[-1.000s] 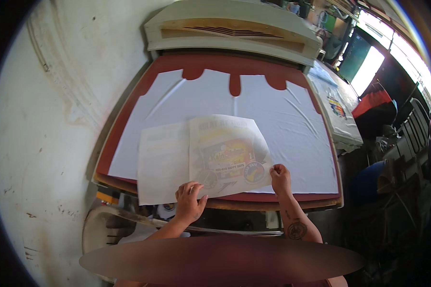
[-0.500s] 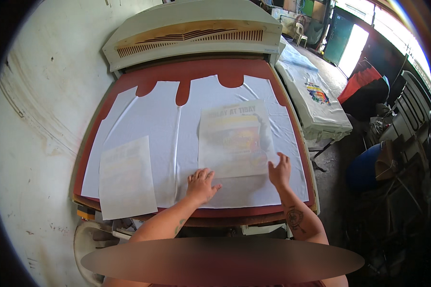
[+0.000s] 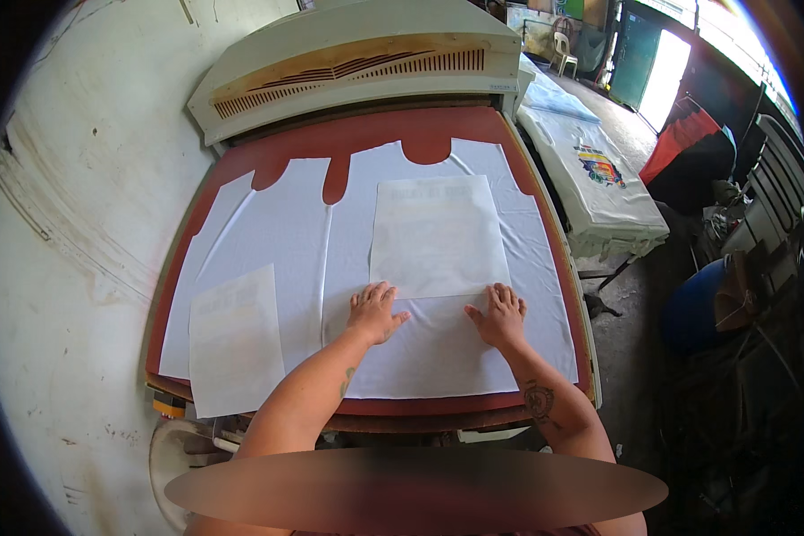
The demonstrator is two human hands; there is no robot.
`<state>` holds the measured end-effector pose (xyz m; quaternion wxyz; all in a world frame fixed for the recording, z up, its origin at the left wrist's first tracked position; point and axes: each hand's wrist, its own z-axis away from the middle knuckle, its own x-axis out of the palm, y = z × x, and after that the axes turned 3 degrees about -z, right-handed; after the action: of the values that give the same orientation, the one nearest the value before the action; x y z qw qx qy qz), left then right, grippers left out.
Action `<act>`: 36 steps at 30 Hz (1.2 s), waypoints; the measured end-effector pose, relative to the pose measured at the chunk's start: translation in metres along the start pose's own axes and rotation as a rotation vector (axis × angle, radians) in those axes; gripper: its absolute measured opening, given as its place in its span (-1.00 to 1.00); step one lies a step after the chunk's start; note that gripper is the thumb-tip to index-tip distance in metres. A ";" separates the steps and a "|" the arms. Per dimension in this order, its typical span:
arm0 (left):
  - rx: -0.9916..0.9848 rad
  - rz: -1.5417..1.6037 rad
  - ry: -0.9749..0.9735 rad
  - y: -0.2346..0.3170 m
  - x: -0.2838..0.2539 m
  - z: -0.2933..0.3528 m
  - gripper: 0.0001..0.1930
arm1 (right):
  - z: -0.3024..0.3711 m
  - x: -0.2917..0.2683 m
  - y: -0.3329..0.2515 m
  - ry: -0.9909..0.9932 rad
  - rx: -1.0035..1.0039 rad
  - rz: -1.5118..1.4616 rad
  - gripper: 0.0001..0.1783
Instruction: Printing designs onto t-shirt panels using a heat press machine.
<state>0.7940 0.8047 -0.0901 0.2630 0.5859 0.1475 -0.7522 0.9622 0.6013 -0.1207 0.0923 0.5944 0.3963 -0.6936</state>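
Two white sleeveless-shirt-shaped cloth panels, one on the left [image 3: 263, 219] and one on the right [image 3: 429, 357], lie side by side on a red pad [image 3: 330, 134]. A sheet of transfer paper [image 3: 438, 237] lies on the right panel, faint print showing through its back. My left hand [image 3: 377, 313] rests with fingers spread at the sheet's lower left corner. At its lower right corner is my right hand [image 3: 500, 316], fingers stretched over the edge and thumb apart. Another paper sheet [image 3: 235, 344] lies on the left panel, its lower end hanging past the pad's front edge.
Behind the pad stands the heat press's grey hood [image 3: 357, 76] with vents. To the right, a table [image 3: 612, 214] holds white printed cloth. Farther right are a blue drum [image 3: 692, 308] and a grey metal rack [image 3: 768, 192]. A pale wall [image 3: 89, 223] runs along the left.
The paper on the right panel has gone from raised and slightly turned to lying flat and straighter, shifted up. Both hands have moved up, the right one also leftward onto the sheet's corner.
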 end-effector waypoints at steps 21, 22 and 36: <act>-0.279 0.108 0.203 -0.373 0.045 0.218 -0.19 | 0.269 0.093 -0.253 -0.355 -0.035 -0.502 -0.72; -0.255 0.102 0.185 -0.376 0.039 0.205 -0.18 | 0.276 0.105 -0.263 -0.354 -0.035 -0.367 -0.70; -0.158 0.087 0.168 -0.460 -0.018 0.043 -0.20 | 0.300 0.143 -0.288 0.000 -0.105 0.153 -0.74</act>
<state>0.5006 1.1625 -0.1006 0.3273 0.6300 0.2024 -0.6745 0.5250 0.6456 -0.1282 0.1760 0.6174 0.3856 -0.6627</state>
